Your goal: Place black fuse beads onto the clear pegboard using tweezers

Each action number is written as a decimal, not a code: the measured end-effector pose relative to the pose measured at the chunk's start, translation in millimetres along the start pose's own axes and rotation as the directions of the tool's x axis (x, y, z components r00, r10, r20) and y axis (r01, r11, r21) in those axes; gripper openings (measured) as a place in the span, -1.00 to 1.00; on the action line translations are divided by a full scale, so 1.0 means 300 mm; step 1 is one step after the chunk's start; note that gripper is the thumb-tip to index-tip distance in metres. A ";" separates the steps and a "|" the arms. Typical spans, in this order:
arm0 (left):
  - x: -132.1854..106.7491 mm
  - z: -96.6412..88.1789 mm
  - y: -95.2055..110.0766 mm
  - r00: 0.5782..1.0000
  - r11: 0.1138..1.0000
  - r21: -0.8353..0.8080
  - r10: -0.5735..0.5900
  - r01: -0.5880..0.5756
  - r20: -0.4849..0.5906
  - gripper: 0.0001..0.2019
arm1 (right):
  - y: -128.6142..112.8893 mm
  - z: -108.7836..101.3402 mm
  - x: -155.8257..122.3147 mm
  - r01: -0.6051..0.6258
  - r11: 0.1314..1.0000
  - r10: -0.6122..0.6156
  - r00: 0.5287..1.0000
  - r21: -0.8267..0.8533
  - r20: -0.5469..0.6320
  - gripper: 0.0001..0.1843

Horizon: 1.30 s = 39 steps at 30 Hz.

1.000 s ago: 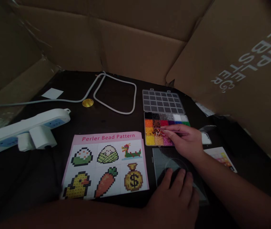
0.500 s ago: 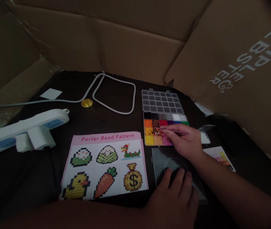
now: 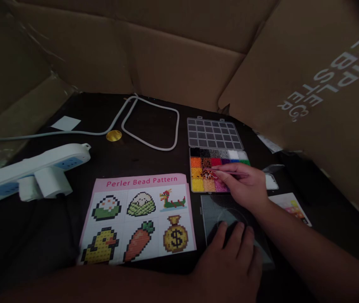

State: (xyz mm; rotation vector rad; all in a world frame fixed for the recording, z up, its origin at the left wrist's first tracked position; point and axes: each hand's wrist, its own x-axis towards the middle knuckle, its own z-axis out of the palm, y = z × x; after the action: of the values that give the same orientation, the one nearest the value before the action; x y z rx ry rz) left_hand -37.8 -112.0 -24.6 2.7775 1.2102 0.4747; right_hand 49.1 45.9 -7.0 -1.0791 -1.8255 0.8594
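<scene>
Pinched in my right hand (image 3: pixel 247 183) are pink tweezers (image 3: pixel 230 171), their tips over the mixed-colour beads in the compartmented bead box (image 3: pixel 192 170). Whether a bead sits between the tips is too small to tell. My left hand (image 3: pixel 232 261) lies with its fingers spread on a clear pegboard (image 3: pixel 211 210) just in front of the box. The hand hides much of the board. To the left lies a pink-edged Perler Bead Pattern sheet (image 3: pixel 141 182) with a duck, a carrot, a money bag and other pixel pictures.
The box's lid (image 3: pixel 215 132) is folded back behind it. A small open case of white beads (image 3: pixel 272 182) and a colour card (image 3: pixel 291 206) are at the right. A power strip (image 3: pixel 62 158), a looped white cable (image 3: pixel 177 130) and a gold disc (image 3: pixel 114 135) lie left; cardboard walls (image 3: pixel 179 54) surround the table.
Both hands stay almost where they were, the tweezers still over the box. The whole view has shifted very slightly.
</scene>
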 end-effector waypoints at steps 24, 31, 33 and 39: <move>0.002 -0.006 0.000 1.000 1.000 -0.015 -0.004 0.004 -0.003 -0.29 | 0.001 -0.006 0.004 0.030 0.997 -0.028 0.999 -0.078 0.019 -0.91; 0.005 -0.010 -0.002 1.000 1.000 -0.016 -0.002 0.002 0.004 -0.29 | 0.000 -0.003 0.003 0.010 0.999 -0.010 1.000 -0.051 0.004 -0.91; 0.004 -0.009 -0.001 1.000 1.000 -0.015 0.000 0.001 0.007 -0.29 | -0.003 -0.005 0.002 0.006 0.998 -0.006 1.000 -0.055 0.001 -0.91; 0.001 -0.013 -0.002 1.000 1.000 -0.002 0.006 -0.006 0.007 -0.28 | -0.030 -0.005 0.002 -0.002 0.999 0.000 0.999 -0.043 -0.036 -0.93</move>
State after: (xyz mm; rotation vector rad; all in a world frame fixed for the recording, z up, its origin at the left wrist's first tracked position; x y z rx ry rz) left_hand -39.2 -111.6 -21.1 2.7801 1.1991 0.4661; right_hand 47.3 43.2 1.4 -1.1154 -1.8206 0.7995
